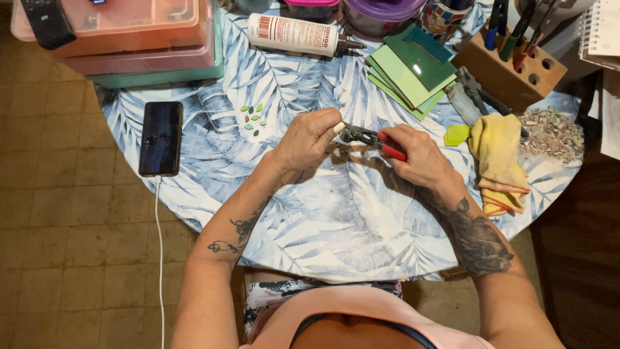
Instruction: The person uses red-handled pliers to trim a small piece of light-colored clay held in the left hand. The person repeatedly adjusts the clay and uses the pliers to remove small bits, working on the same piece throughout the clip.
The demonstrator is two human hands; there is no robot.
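You are working over the middle of the round table (336, 239), which is covered in a blue leaf-print cloth, with both hands raised just above it. Your right hand (418, 154) is wrapping around the red handles of a pair of nippers (374, 139), fingers curled and squeezing them toward each other. Your left hand (310, 139) is closing in a pinch at the metal head of the tool, thumb tip pressed to the jaws; whatever small piece you are pinching there is hidden by the fingers, so I cannot tell its shape or colour.

Handling notes, as judgement: the nippers are looking stiff and fairly heavy for their size; the coated red handles are the place to grip, low down for leverage. A piece held at the jaws is likely thin, rigid, brittle and sharp-edged, so you are best taking it by its flat faces, fingertips kept clear of the cutting line.

Surroundings: small green leaf-shaped chips (253, 119) are lying toward the left edge, apart from your hands. A black phone (161, 137) is resting at the left edge with a white cable running off it. A stack of green tiles (410, 68) is sitting near the far edge, a white glue bottle (297, 34) lying beside it. A yellow cloth (498, 158) is draping at the right edge, a yellow-green tile piece (456, 135) just beside it, and a heap of offcuts (552, 132) beyond.
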